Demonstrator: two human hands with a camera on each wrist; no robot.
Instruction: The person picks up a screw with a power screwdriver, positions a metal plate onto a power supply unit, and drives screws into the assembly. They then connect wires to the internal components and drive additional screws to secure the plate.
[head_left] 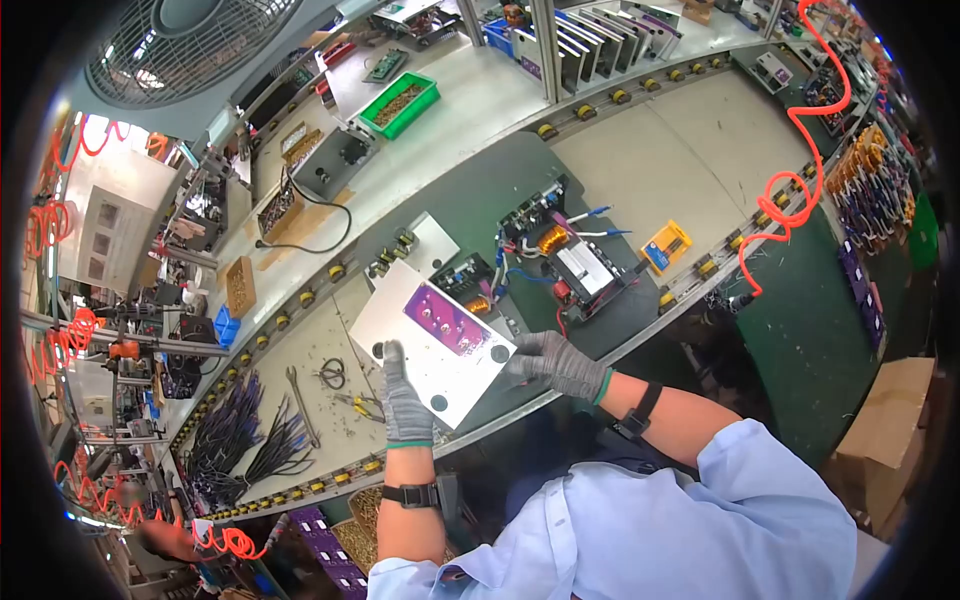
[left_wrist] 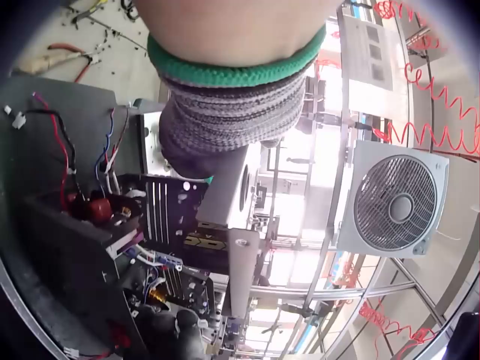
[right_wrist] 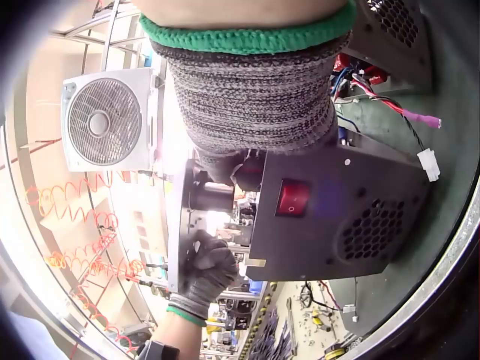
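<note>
Both hands wear grey knit gloves with green cuffs. A pale metal panel (head_left: 455,385) with a purple label and round black feet is tilted in front of the person. My left hand (head_left: 407,410) grips its near left edge, thumb lying on the face and fingers hidden beneath. At the right corner, my right hand (head_left: 562,366) pinches the edge. The right wrist view shows the panel (right_wrist: 180,225) nearly edge-on, with the left hand (right_wrist: 206,274) behind it. Close by the right hand there is a dark casing (right_wrist: 322,217) with a red rocker switch and honeycomb vents.
An opened unit (head_left: 585,270) with a copper coil and loose wires sits beyond the panel. Near it lies a yellow-and-blue box (head_left: 666,246). Pliers (head_left: 360,405), a wrench (head_left: 302,405) and cable bundles (head_left: 235,430) lie left. A coiled red hose (head_left: 790,205) hangs right.
</note>
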